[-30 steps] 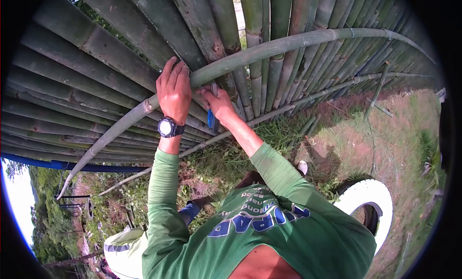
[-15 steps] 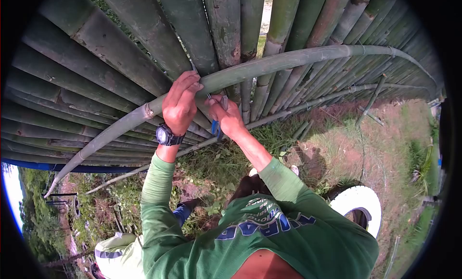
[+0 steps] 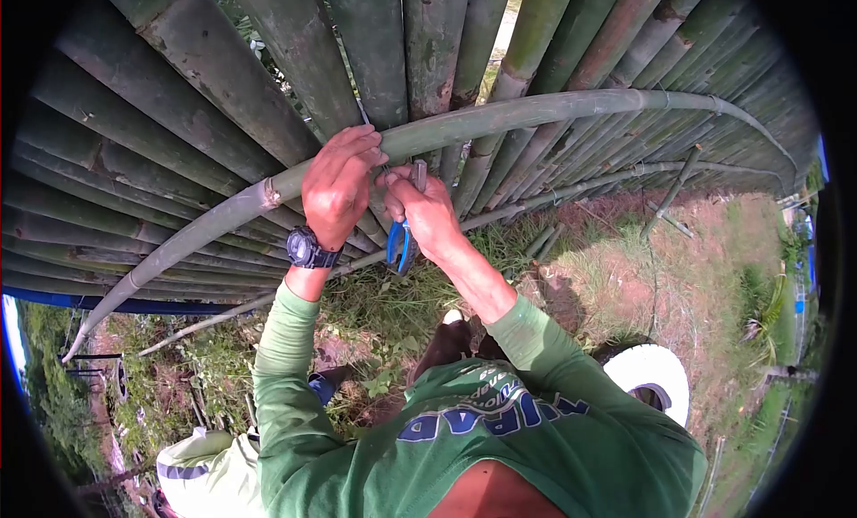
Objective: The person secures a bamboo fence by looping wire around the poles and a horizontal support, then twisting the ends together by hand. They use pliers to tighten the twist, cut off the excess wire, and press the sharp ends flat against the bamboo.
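1. Pliers (image 3: 408,247), within the right hand (image 3: 427,216). The tool is enclosed by curled fingers, its metal head exposed above the grip and its blue handles below, slightly parted. Whether anything is pinched in its tip cannot be told.

2. Curved bamboo pole (image 3: 518,116), beneath the left hand (image 3: 335,195). The pole is crossed by the hand, with fingers bent at its upper edge; full closure around it cannot be confirmed, the far side being hidden. A node (image 3: 270,194) is seen just beside this contact, on the side away from the pliers.

3. Handling, as judged. The pliers are expected to be light and rigid, best held by the blue handles. The pole is presumably stiff but springy, its smooth skin rather slippery; firm hold is best taken beside the node (a natural stop for a sliding palm).

4. Pose. Both forearms are extended forward, the hands being brought close together at the pole. The left wrist, encircled by a watch (image 3: 302,246), is set below its grip; the right forearm is slanted inward. Bamboo culms (image 3: 364,45) are ranged beyond both grips.
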A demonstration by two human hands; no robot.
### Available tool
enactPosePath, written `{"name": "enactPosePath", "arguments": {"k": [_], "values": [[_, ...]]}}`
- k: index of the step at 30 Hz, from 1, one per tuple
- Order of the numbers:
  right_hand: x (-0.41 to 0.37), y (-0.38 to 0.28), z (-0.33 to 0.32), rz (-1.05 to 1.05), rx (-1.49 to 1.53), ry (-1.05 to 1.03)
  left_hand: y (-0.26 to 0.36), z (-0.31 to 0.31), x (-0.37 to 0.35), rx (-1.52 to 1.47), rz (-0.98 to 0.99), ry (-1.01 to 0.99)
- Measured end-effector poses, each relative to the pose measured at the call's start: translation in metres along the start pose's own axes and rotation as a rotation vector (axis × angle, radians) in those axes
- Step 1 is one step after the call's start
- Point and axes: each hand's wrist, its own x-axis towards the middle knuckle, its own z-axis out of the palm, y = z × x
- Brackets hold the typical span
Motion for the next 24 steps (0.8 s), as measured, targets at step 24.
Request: {"name": "enactPosePath", "arguments": {"k": [24], "values": [[-0.021, -0.087, 0.007, 0.123, -0.189, -0.187, -0.002, 0.004, -0.021, 0.35, 0.057, -0.036]]}}
